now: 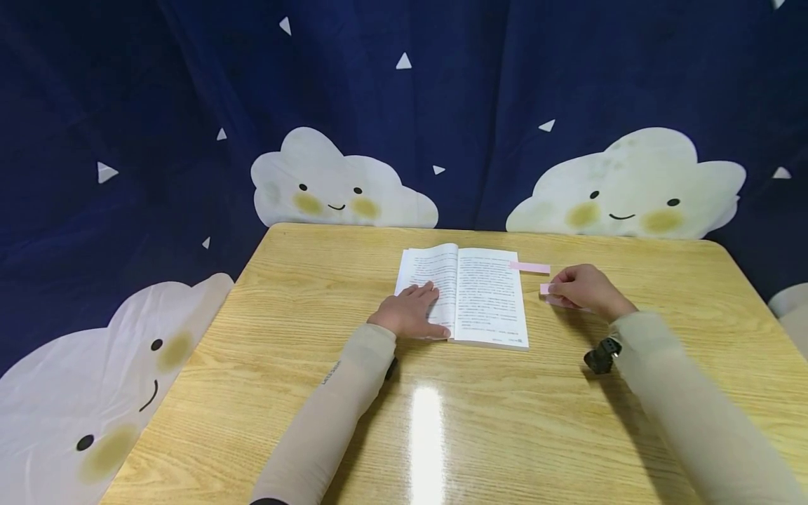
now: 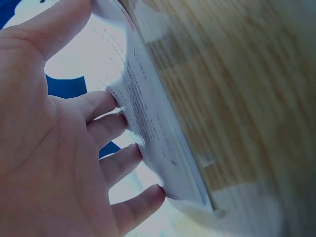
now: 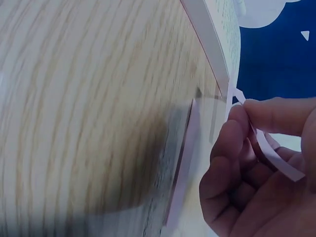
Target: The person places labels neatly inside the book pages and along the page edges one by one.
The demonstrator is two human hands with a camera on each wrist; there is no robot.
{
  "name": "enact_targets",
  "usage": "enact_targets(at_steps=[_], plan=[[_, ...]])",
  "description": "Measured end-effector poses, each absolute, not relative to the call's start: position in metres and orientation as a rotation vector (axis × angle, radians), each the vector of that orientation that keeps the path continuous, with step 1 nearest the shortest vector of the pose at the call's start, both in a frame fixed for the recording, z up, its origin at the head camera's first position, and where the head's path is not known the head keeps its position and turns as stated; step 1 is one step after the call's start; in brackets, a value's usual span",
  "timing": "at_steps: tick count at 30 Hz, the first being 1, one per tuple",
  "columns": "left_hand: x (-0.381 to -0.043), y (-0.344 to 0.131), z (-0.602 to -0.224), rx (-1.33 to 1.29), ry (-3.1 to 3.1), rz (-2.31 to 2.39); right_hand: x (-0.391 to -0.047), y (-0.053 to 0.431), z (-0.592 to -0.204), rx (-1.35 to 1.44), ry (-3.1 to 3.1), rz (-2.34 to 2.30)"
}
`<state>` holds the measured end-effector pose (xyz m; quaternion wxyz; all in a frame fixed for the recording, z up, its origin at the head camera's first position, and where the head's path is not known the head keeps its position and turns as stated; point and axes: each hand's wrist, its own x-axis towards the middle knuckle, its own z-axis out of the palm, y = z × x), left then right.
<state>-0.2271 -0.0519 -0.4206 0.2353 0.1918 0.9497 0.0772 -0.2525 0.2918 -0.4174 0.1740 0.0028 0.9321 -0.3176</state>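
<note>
An open book (image 1: 489, 298) lies on the table with printed text on both pages. My left hand (image 1: 412, 313) rests on its left page near the lower edge, fingers spread; the left wrist view shows the fingertips touching the page (image 2: 143, 108). A pink paper strip (image 1: 533, 268) sticks out past the right page's outer edge, near the top. To the right of the book, my right hand (image 1: 583, 289) pinches another pink strip (image 3: 269, 150) between thumb and forefinger, apart from the page. Below that hand, a pink strip pad (image 3: 183, 163) lies on the table.
The wooden table (image 1: 303, 280) has a glossy light reflection (image 1: 427, 442) toward its front. Behind it hangs a dark blue curtain (image 1: 353, 84) with smiling clouds and white triangles. A small black device (image 1: 602, 355) sits on my right wrist.
</note>
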Motion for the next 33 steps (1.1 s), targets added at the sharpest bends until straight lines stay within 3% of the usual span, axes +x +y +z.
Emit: enact_targets(at_steps=[33], plan=[[-0.229, -0.054, -0.425, 0.526, 2.602, 0.219, -0.261, 0.252, -0.428, -0.081, 2.657, -0.874]])
